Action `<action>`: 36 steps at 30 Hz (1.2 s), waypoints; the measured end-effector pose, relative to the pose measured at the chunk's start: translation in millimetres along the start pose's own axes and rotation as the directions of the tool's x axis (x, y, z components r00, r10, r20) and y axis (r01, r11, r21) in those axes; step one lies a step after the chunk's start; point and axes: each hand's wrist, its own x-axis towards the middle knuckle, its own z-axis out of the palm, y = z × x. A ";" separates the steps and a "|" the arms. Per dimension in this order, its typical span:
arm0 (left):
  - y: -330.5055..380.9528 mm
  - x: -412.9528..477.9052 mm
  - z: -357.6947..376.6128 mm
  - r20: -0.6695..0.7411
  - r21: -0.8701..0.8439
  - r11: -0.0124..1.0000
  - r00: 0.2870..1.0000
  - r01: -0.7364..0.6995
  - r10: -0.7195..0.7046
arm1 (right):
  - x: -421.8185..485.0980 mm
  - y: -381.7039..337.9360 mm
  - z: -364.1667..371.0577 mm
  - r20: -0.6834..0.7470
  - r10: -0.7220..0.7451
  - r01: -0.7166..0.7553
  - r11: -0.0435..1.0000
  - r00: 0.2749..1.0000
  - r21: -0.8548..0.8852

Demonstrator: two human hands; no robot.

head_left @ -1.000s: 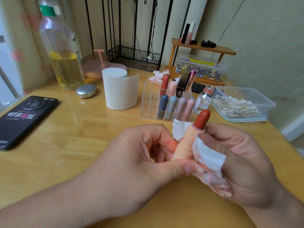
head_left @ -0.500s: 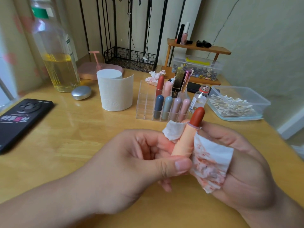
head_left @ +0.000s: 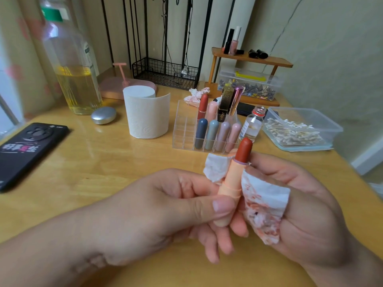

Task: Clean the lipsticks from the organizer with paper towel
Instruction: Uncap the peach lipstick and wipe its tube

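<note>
An uncapped lipstick (head_left: 233, 181) with a peach tube and a brick-red bullet stands upright between both hands. My left hand (head_left: 157, 212) grips the tube's lower part, thumb across the front. My right hand (head_left: 306, 204) holds a white paper towel (head_left: 263, 206) smeared with red, wrapped round the tube just below the bullet. Behind them on the wooden table stands the clear acrylic organizer (head_left: 184, 129), with several capped lipsticks in its right-hand slots.
A paper roll (head_left: 145, 114) stands left of the organizer. A black phone (head_left: 27, 150) lies at the left edge, near an oil bottle (head_left: 72, 65) and a silver pebble (head_left: 103, 115). A small glass vial (head_left: 251, 126), a cotton-swab box (head_left: 300, 129) and a crumpled used tissue (head_left: 194, 96) are behind.
The towel has slid a little on the tube and more of its stained side shows. My left thumb has shifted lower on the tube. The head camera moved slightly closer.
</note>
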 end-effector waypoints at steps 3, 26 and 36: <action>-0.7 1.0 -0.2 -0.106 0.124 0.992 0.994 -0.027 0.040 | 0.9 -0.1 -2.5 -0.029 -0.023 0.022 0.999 0.999 -0.033; -3.7 0.9 1.0 -0.201 0.194 0.978 0.973 -0.078 0.117 | 5.4 2.6 -2.8 0.051 -0.006 0.002 0.997 0.999 0.073; 0.6 -1.7 -1.9 0.087 -0.012 1.000 0.996 0.009 -0.008 | 3.0 -0.1 3.2 0.080 0.032 -0.044 0.987 0.996 0.154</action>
